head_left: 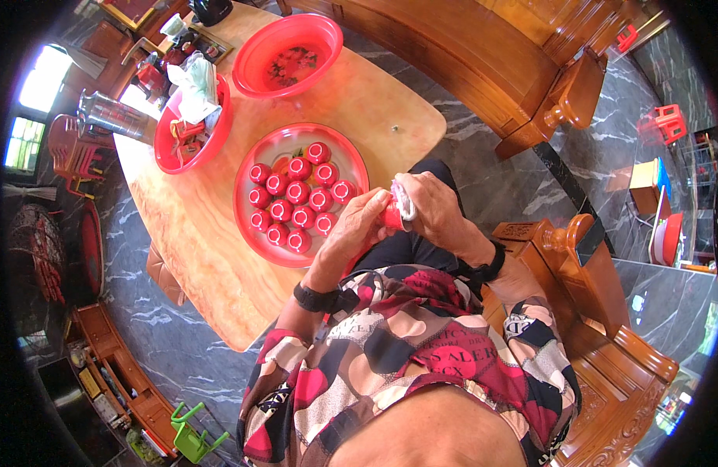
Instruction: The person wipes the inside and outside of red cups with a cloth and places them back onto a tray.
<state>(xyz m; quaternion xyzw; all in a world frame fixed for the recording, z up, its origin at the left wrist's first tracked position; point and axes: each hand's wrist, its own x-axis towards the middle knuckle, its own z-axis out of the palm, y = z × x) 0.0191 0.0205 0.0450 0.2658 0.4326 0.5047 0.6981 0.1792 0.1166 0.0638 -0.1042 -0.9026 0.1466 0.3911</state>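
L hand (364, 220) gripped small red cup (392, 215) just off table's (219, 265) near edge; R hand (430, 208) pressed white cloth (404, 201) into it (prob. wiping). Other cups (297, 204) sat upside down on red tray (254, 233).

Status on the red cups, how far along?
Looks done: over a dozen small red cups stand on the round red tray. In hand: the left hand holds one more red cup while the right hand presses a white cloth into it. Remaining: no further loose cups visible.
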